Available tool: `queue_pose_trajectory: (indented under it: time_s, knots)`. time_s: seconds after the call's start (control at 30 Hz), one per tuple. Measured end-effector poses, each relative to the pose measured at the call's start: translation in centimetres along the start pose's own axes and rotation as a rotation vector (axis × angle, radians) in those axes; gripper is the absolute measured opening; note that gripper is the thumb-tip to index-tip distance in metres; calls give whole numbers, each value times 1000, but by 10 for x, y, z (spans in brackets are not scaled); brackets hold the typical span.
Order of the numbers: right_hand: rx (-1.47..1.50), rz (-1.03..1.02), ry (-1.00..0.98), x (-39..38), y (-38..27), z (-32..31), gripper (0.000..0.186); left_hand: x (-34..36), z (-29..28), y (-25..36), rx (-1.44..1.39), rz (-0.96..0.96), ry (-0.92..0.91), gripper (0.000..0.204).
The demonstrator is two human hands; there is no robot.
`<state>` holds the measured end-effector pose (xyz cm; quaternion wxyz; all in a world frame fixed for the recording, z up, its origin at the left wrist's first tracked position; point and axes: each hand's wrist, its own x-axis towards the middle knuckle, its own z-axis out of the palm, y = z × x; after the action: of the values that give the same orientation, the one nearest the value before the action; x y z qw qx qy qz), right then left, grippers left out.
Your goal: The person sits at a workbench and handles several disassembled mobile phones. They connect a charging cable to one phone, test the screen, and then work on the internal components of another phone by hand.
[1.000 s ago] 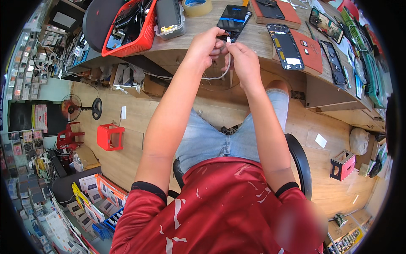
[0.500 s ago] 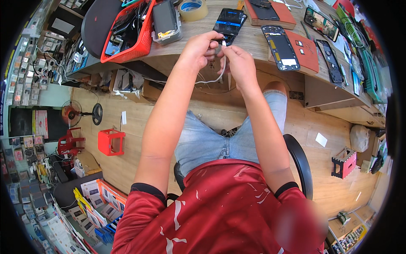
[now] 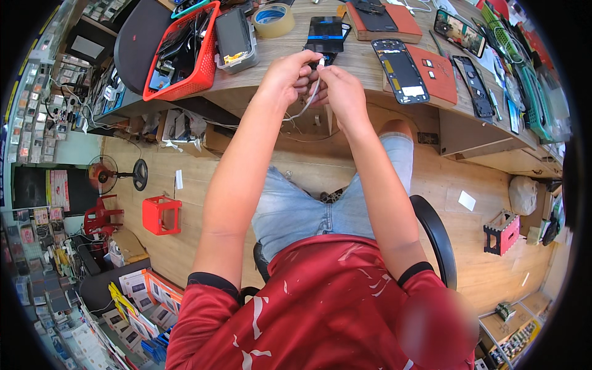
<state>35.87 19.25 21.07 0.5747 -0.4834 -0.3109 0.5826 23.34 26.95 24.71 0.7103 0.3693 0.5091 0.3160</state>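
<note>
The table (image 3: 290,46) has a greyish wood-grain top with a curved front edge. On it, from left to right, stand a red basket (image 3: 208,65), a clear plastic box (image 3: 250,63) just beside it and a roll of tape (image 3: 279,26). A dark phone (image 3: 325,32) lies near the front edge, though its near end is hard to make out. Farther right are two reddish-brown blocks (image 3: 407,26), a phone frame (image 3: 401,71) partly overlapping the nearer one, a narrow black frame (image 3: 473,86) and a green basket (image 3: 535,105).
</note>
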Motion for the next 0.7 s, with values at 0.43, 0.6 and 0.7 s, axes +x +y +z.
queue_pose_trajectory:
  time_s: [0.43,0.6,0.7]
  knots:
    - [73,-9,31,5,2,2,31,0,6,1,-12,-7,41,29]
    - [31,-7,36,6,3,4,30,0,9,0,-23,-3,79,32]
    - [48,-20,44,8,5,5,29,-1,12,-1,-11,7,113,32]
